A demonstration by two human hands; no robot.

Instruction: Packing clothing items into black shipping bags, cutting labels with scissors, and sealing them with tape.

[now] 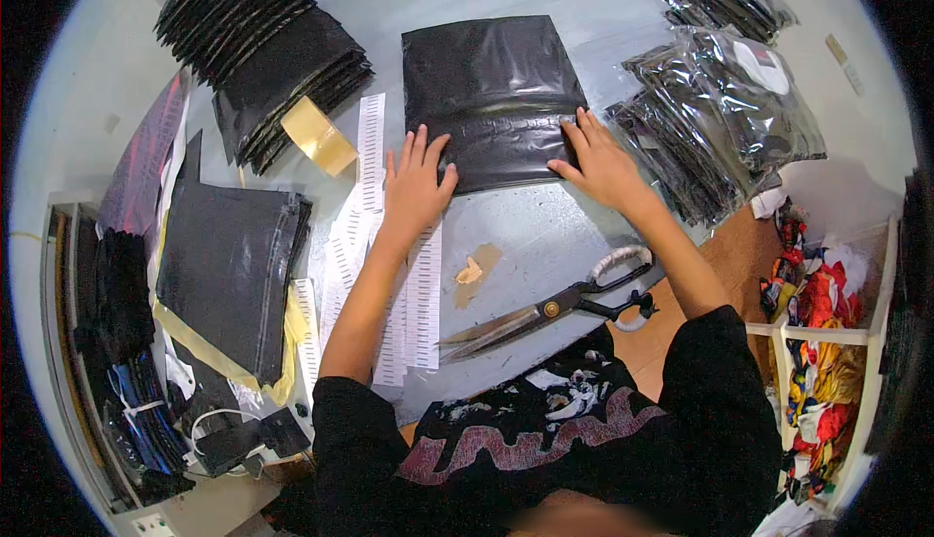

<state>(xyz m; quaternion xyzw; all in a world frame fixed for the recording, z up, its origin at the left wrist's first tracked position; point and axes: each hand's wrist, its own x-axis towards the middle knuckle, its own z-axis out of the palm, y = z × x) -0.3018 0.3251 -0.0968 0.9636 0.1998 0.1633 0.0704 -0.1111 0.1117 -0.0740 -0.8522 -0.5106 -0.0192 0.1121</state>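
Note:
A flat black plastic mailing bag (486, 70) lies on the grey table in front of me, with a crease running across its lower part. My left hand (418, 179) rests at its lower left corner, fingers spread on the plastic. At the right edge my right hand (598, 160) lies with its fingers apart, pressing on the bag. Neither hand grips anything. What is inside the bag, if anything, cannot be seen. Strips of white printed labels (423, 294) run beneath my left forearm. Large black scissors (555, 308) lie nearer to me, their handles wrapped in white.
A roll of tan tape (319, 136) stands by stacked black bags (292, 75) at the left. More black bags (229, 274) lie below them. Clear-wrapped dark packages (739, 99) are piled at the right. A shelf (817, 333) holds colourful cloth.

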